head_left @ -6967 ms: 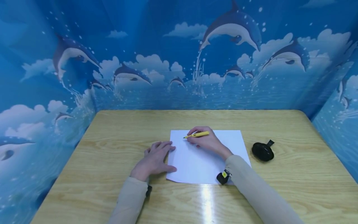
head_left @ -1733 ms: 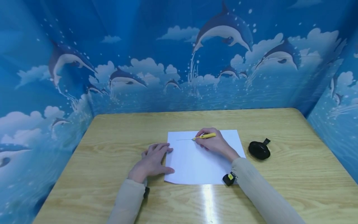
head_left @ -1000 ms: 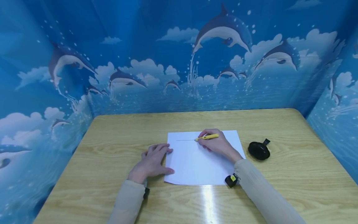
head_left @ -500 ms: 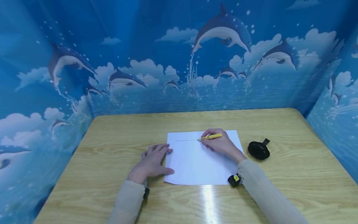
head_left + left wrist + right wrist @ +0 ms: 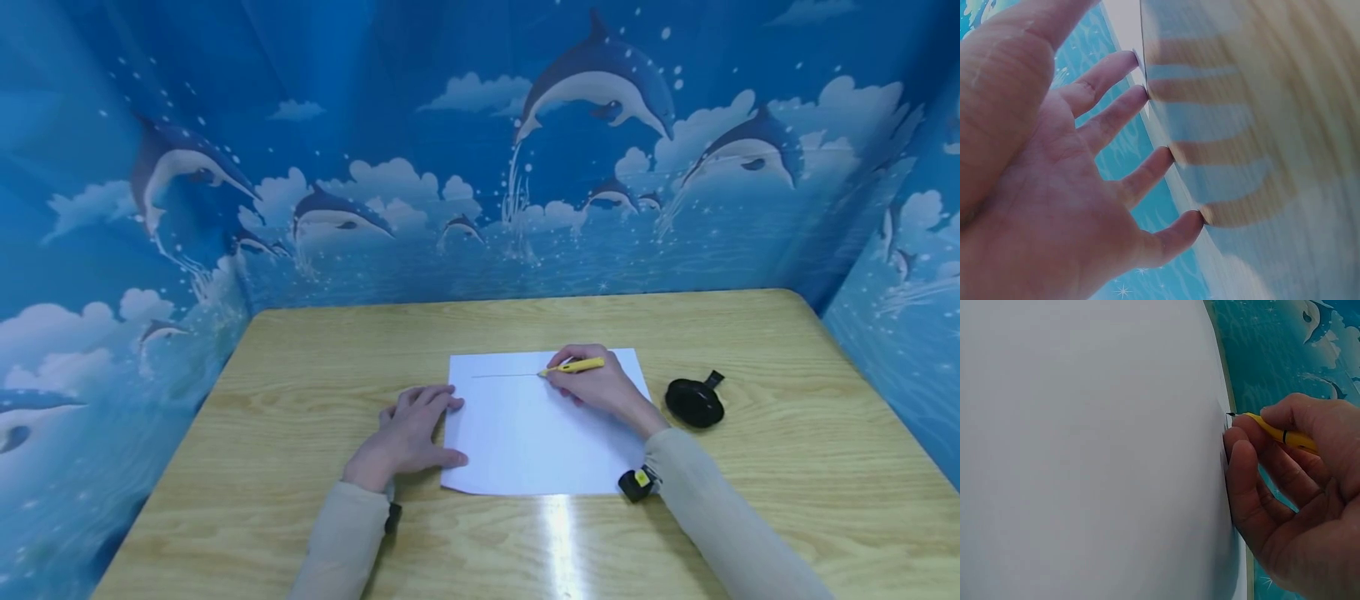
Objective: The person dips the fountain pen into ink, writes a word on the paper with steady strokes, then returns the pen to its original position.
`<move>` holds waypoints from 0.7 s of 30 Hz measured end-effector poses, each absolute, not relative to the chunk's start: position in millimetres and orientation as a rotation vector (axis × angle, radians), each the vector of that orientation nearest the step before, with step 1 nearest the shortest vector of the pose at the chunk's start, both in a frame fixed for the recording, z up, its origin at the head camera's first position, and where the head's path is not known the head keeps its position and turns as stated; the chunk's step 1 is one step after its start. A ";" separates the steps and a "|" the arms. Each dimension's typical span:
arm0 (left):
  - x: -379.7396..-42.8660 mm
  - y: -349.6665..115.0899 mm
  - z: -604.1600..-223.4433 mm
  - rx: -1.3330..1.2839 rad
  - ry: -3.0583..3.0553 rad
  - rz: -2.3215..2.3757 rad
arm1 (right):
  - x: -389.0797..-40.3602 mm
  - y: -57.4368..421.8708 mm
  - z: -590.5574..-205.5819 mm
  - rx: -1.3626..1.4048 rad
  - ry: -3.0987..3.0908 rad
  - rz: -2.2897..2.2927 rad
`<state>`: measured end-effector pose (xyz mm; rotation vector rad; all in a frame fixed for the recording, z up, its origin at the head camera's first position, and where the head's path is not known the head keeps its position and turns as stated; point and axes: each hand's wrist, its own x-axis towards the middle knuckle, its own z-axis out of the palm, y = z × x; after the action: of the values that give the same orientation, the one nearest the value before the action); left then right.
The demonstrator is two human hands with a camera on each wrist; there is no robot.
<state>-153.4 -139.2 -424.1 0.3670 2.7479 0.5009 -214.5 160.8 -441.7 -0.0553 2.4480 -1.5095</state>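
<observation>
My right hand [image 5: 596, 385] pinches a yellow pen [image 5: 583, 364] between thumb and fingers. The pen's dark pointed tip meets a white sheet of paper [image 5: 517, 442] near its far edge, at the right end of a thin straight line [image 5: 502, 376]. In the right wrist view the yellow pen [image 5: 1285, 436] slants out of the right hand [image 5: 1297, 494], whose curled lower fingers rest against the paper. At the paper's left edge lies my left hand [image 5: 405, 437], fingers spread, thumb and fingertips on the sheet's margin. The left wrist view shows the left hand [image 5: 1066, 175] with fingertips touching the tabletop.
A round, glossy black object [image 5: 694, 404] with a short tab sits right of the paper on the wood-grain table [image 5: 300, 358]. Blue dolphin-print curtains [image 5: 420, 208] enclose the table's back and sides. A black wrist camera [image 5: 636, 484] hangs by the right sleeve.
My right hand has slid rightward with the pen, and the drawn line has grown longer behind its tip. The left hand keeps its place at the paper's left edge.
</observation>
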 end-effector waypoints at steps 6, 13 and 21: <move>-153.4 -139.6 -424.4 0.371 2.753 0.498 | -214.3 163.2 -441.3 -0.044 2.443 -1.511; -153.7 -139.7 -424.5 0.371 2.748 0.508 | -213.5 164.7 -441.7 -0.043 2.465 -1.494; -153.6 -139.5 -424.4 0.359 2.742 0.482 | -211.7 166.8 -442.3 -0.034 2.496 -1.471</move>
<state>-153.6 -139.5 -424.4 0.3593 2.7417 0.4823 -211.7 166.8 -442.3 -0.0340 2.4955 -1.4712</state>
